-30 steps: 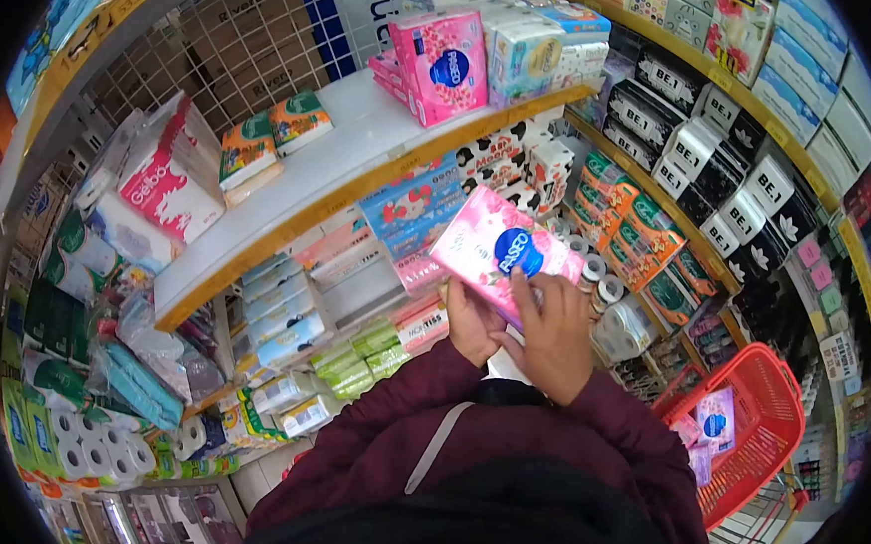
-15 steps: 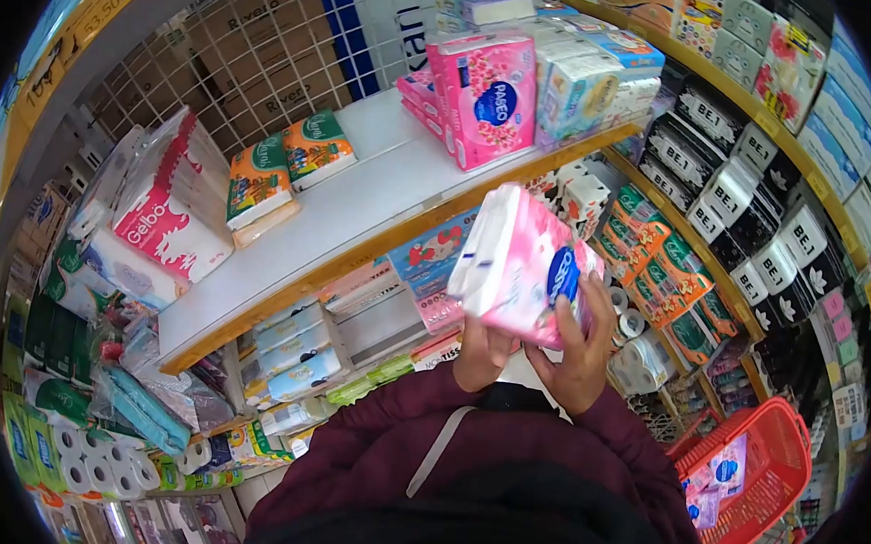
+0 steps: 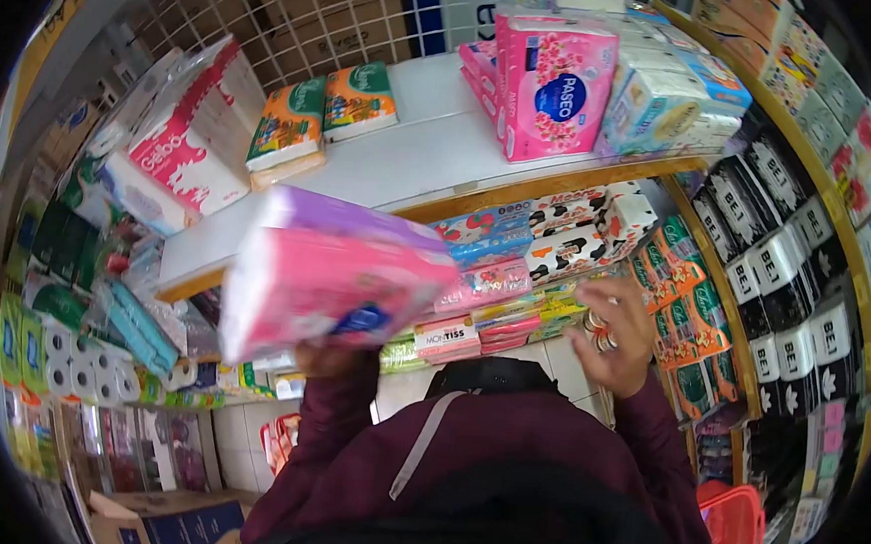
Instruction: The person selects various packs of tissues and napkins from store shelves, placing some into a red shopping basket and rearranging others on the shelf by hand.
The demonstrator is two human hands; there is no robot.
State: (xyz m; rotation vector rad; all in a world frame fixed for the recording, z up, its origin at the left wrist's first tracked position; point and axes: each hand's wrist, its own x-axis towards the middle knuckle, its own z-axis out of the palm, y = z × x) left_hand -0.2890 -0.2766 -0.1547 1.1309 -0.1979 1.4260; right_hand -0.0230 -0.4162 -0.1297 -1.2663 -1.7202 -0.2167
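My left hand (image 3: 326, 359) grips a pink tissue pack (image 3: 340, 281) from below and holds it up in front of the shelf. The pack is smeared by motion and has a purple side, a white end and a blue oval on its face. Most of the left fingers are hidden behind the pack. My right hand (image 3: 619, 333) is apart from it, over the lower shelf to the right, with fingers spread and holding nothing. Upright on the upper shelf stands a pink Paseo tissue pack (image 3: 556, 90).
The white upper shelf (image 3: 412, 161) also bears orange and green tissue packs (image 3: 290, 124) and a large Gelboo pack (image 3: 189, 142). Cow-print packs (image 3: 566, 250) sit below. Black and white BE.1 packs (image 3: 786, 333) line the right side. A red basket (image 3: 734, 525) is at lower right.
The pink pack has moved left, now in my left hand alone. My right hand has let go of it and opened. The view has shifted, and the basket shows less.
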